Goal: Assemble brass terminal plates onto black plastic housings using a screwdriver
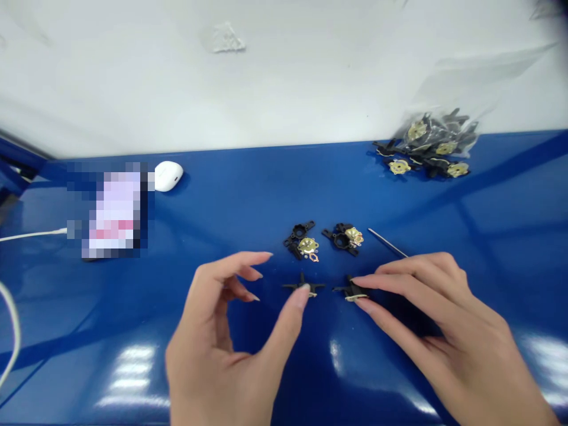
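Note:
My left hand (231, 331) is open, its fingers spread well away from the thumb. The thumb tip overlaps a small black star-shaped plastic part (303, 285) on the blue table; whether it presses on it I cannot tell. Between the thumb and index finger of my right hand (426, 313) is a similar black plastic part (355, 289) with a gold-coloured metal plate on its near side. Just beyond the hands lie two groups of loose pieces: black frames (299, 231) with a gold disc (307, 245), and more black frames (342, 240) beside another gold disc (354, 236).
A thin metal rod (387, 242) lies partly behind my right hand. At the back right, a clear plastic bag (444, 133) and several black-and-gold parts (399, 166) form a pile. To the left are a phone (115, 213), blurred out, a white case (168, 176) and a white cable (33, 235).

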`<action>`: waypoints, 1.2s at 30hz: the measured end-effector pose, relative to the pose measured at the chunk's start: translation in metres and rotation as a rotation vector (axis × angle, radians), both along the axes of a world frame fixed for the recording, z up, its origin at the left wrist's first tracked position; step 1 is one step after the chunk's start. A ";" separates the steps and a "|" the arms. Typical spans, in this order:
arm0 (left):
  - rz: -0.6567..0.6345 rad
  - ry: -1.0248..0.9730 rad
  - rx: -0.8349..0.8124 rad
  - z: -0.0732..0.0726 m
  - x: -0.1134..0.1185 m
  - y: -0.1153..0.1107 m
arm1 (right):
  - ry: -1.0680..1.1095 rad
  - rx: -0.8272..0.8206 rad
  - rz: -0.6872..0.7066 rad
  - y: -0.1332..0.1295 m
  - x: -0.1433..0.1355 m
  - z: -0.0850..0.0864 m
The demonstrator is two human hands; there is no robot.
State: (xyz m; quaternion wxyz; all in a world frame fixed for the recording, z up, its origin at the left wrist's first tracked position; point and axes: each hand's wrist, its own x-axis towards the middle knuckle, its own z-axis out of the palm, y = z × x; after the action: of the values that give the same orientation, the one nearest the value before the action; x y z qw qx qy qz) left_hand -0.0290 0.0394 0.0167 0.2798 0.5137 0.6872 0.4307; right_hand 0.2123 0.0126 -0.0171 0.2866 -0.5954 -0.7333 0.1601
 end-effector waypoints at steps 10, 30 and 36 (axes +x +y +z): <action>-0.314 0.311 -0.015 -0.019 -0.006 -0.003 | 0.001 -0.008 0.004 0.000 -0.001 0.001; -0.330 0.266 -0.045 -0.018 -0.009 0.000 | 0.070 -0.033 0.031 0.005 -0.008 0.003; -0.319 0.272 -0.065 -0.015 -0.009 0.001 | 0.075 -0.015 0.054 0.008 -0.008 0.003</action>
State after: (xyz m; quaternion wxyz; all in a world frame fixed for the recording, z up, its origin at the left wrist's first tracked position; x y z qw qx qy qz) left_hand -0.0381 0.0399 0.0013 0.2657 0.6601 0.6422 0.2851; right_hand 0.2042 0.0201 -0.0143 0.3048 -0.5709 -0.7368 0.1954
